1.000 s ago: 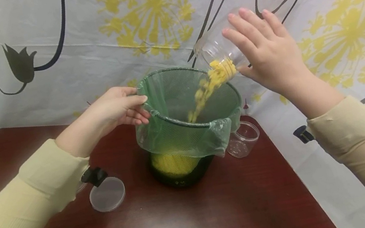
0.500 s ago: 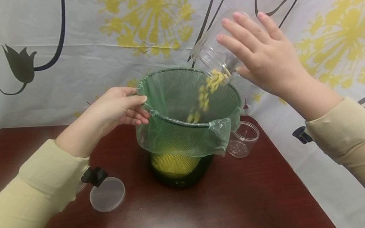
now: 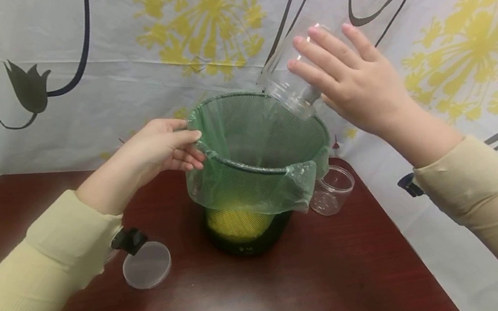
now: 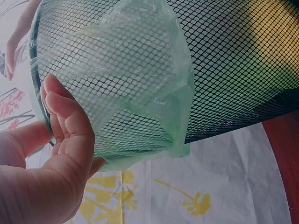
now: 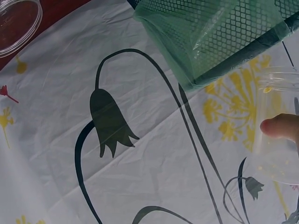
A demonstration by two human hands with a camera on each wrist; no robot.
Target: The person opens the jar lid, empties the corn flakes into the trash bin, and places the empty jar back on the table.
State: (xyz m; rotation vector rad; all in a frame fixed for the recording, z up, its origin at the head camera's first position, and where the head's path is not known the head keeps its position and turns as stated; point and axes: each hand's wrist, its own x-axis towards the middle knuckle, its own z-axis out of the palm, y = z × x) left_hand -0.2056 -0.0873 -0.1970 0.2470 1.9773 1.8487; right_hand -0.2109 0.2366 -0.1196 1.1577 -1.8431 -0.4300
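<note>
- Overhead, the head view shows the right hand (image 3: 357,86) gripping a clear jar (image 3: 289,87), tilted mouth-down over the mesh bin (image 3: 260,176) on the counter (image 3: 254,299).
- Only the left wrist view shows the left hand (image 4: 56,154) with thumb and fingers pinching the bin's rim and green liner (image 4: 140,93).
- The right wrist view alone shows a yellow piece (image 5: 267,89) inside the jar.

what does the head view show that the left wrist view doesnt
Only the head view shows the right hand gripping the tilted clear jar over the basket, the lid and second jar on the table, and yellow pieces at the basket's bottom. Only the left wrist view shows the bag's folded edge close up from outside. Both show the left hand holding the rim of the mesh basket with its green bag.
</note>
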